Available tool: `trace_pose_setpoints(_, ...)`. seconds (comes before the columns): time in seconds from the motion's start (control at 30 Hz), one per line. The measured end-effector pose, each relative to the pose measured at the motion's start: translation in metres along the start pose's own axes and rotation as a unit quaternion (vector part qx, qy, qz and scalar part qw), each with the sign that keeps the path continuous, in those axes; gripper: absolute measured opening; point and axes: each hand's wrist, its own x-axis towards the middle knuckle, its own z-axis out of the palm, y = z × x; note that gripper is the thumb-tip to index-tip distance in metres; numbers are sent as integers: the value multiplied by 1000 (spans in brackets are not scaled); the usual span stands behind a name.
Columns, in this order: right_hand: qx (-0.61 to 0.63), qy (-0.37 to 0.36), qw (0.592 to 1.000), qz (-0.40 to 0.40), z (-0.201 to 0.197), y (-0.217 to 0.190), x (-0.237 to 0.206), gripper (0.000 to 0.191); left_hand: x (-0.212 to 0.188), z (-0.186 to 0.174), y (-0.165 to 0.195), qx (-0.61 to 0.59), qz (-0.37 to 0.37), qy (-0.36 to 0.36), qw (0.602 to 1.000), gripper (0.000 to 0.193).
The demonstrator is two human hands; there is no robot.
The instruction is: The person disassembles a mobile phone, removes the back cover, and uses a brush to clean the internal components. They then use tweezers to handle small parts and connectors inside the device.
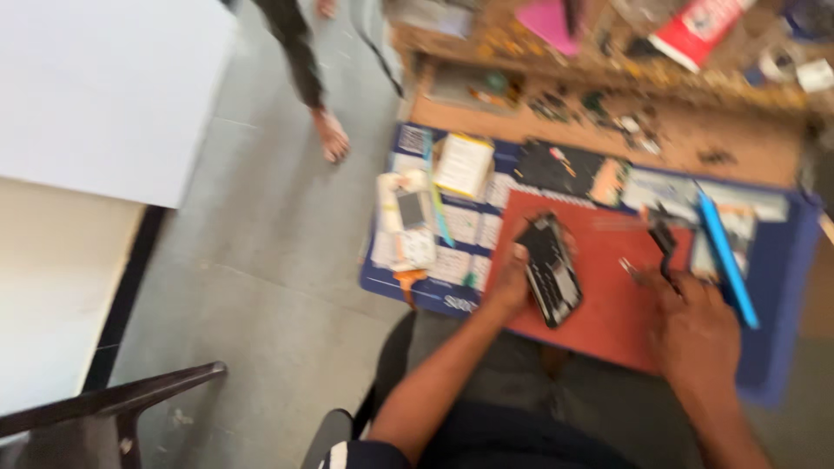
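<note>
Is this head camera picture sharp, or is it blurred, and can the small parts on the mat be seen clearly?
Head view: blurred overall, likely by motion; the opened phone under the left hand and the dark tool by the right hand are smeared; small parts on the red mat cannot be made out; lighting even, without strong glare.

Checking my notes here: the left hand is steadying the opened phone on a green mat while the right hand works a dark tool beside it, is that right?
Not quite: the mat is red, not green, as the head view shows. The left hand steadies the opened phone, and the right hand works a dark tool beside it.
</note>
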Motion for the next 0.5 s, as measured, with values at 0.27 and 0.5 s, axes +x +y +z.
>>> trace_pose_setpoints(0.27,203,94,964,-142,-68,-75,34,49,0,17,17,-40,46,-18,998,74)
trace_pose_setpoints(0.5,325,87,880,-334,-104,-136,35,62,-1,31,35,-32,45,-19,998,76)
